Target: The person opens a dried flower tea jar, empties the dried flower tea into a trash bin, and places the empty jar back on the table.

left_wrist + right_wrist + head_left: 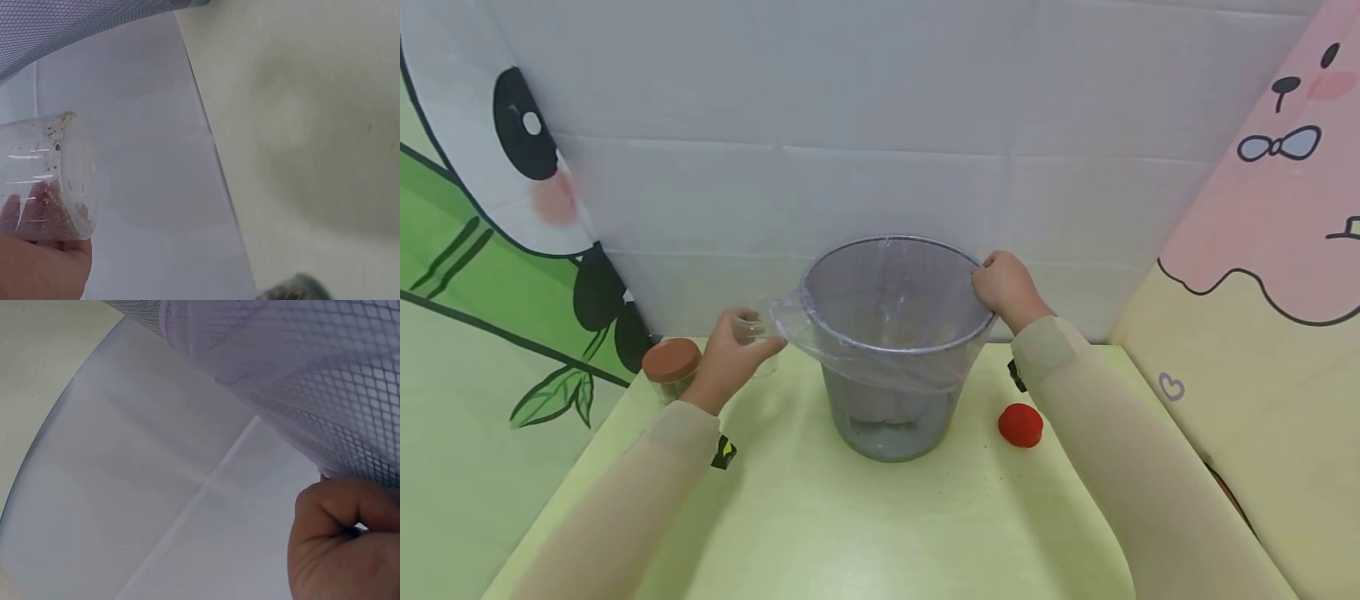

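Observation:
A grey mesh wastebasket (887, 429) stands upright on the table, lined with a translucent plastic bag (880, 375) folded over its rim. My left hand (733, 354) holds a clear plastic jar (31, 169) beside the basket's left rim. Bits of brownish residue cling inside the jar, mostly near its end. In the head view the jar is hard to make out against the wall. With curled fingers, my right hand (1009, 287) grips the basket's right rim along with the bag edge. The right wrist view shows the bagged mesh (350, 406) above that hand's knuckles.
A jar with an orange-brown lid (672, 360) stands behind my left wrist. To the right of the basket lies a red lid or cap (1020, 425), near my right forearm. The pale table (850, 525) meets a white cloth wall (895, 117) behind, with cartoon-printed panels at both sides.

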A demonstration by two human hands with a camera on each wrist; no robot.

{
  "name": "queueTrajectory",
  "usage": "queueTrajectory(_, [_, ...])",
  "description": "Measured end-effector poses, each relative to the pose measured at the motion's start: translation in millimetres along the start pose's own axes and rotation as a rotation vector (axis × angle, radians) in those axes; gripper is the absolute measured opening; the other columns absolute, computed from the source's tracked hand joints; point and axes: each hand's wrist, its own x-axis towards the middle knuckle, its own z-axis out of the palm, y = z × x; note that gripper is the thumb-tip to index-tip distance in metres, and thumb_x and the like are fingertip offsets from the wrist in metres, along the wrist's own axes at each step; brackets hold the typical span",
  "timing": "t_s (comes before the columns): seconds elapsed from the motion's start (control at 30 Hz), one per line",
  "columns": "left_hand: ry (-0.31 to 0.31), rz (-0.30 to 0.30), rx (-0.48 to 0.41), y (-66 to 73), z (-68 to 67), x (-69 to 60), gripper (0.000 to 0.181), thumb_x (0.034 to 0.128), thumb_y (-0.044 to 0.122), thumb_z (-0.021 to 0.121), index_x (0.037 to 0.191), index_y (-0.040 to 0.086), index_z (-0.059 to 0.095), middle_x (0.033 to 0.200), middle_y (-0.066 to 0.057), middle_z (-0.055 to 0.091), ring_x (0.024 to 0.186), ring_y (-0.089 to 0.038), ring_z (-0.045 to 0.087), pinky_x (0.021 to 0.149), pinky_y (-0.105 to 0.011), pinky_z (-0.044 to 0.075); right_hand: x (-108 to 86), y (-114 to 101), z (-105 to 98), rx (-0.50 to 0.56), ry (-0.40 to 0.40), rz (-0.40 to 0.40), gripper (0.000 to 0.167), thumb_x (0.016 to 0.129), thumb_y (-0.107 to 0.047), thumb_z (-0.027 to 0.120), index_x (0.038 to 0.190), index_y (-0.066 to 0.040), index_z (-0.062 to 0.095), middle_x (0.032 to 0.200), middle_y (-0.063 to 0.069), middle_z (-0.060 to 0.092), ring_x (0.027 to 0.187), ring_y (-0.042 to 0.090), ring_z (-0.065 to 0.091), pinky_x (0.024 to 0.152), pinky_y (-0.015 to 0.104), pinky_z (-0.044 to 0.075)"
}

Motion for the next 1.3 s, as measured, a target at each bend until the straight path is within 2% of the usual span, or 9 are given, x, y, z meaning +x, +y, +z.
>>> queueTrajectory(0.2, [0.023, 0.002, -0.052, -18.0, 10.7, -1.1, 0.085, 0.0877, 0.050, 0.081, 0.148, 0.009, 0.037, 0.145, -0.020, 0.047, 0.138, -0.044, 0.042, 0.108, -0.059, 0.040, -1.3, -0.7, -0.6, 0.009, 0.002, -0.001, 0.042, 0.109, -0.025, 0.042, 0.133, 0.008, 0.050, 0.131, 0.025, 0.056, 0.118, 0.038, 0.056, 0.100, 0.051, 0.048])
queueTrajectory(0.37, [0.039, -0.010, -0.069, -29.7, 18.0, -3.3, 0.086, 0.0866, 0.046, 0.083, 0.150, 0.008, 0.038, 0.143, -0.017, 0.049, 0.135, -0.041, 0.043, 0.105, -0.057, 0.041, -2.0, -0.7, 0.1, 0.018, -0.001, 0.007, 0.042, 0.109, -0.025, 0.042, 0.134, 0.008, 0.050, 0.131, 0.024, 0.056, 0.118, 0.038, 0.056, 0.100, 0.051, 0.049])
queueTrajectory(0.47, [0.042, -0.037, -0.072, -36.1, 22.0, -4.9, 0.084, 0.0861, 0.043, 0.085, 0.149, 0.010, 0.040, 0.144, -0.014, 0.049, 0.133, -0.038, 0.044, 0.104, -0.054, 0.041, -2.3, -0.5, 0.3, 0.019, -0.002, 0.010, 0.042, 0.109, -0.026, 0.042, 0.134, 0.008, 0.050, 0.131, 0.024, 0.056, 0.118, 0.038, 0.056, 0.099, 0.051, 0.049])
queueTrajectory(0.83, [-0.032, -0.151, -0.090, -56.5, 35.7, -7.5, 0.092, 0.0850, 0.046, 0.085, 0.155, 0.011, 0.035, 0.152, -0.018, 0.041, 0.140, -0.042, 0.038, 0.108, -0.056, 0.040, -4.3, 2.2, 0.2, 0.027, 0.007, 0.013, 0.040, 0.109, -0.026, 0.041, 0.130, 0.006, 0.052, 0.129, 0.023, 0.056, 0.113, 0.035, 0.056, 0.095, 0.049, 0.049])
queueTrajectory(1.1, [-0.071, -0.143, -0.093, -68.9, 39.0, -6.1, 0.087, 0.0879, 0.037, 0.084, 0.153, 0.008, 0.035, 0.149, -0.020, 0.043, 0.141, -0.044, 0.037, 0.108, -0.058, 0.040, -4.2, 1.8, 1.3, 0.024, 0.016, 0.001, 0.039, 0.108, -0.025, 0.041, 0.127, 0.007, 0.053, 0.126, 0.023, 0.057, 0.110, 0.035, 0.056, 0.094, 0.049, 0.049])
queueTrajectory(1.3, [-0.094, -0.155, -0.084, -79.0, 36.9, -6.1, 0.091, 0.0883, 0.039, 0.083, 0.155, 0.005, 0.032, 0.150, -0.020, 0.044, 0.142, -0.042, 0.037, 0.111, -0.058, 0.037, -4.0, 1.9, 3.4, 0.022, 0.020, -0.004, 0.039, 0.108, -0.025, 0.041, 0.128, 0.007, 0.052, 0.126, 0.023, 0.057, 0.110, 0.035, 0.057, 0.093, 0.049, 0.050])
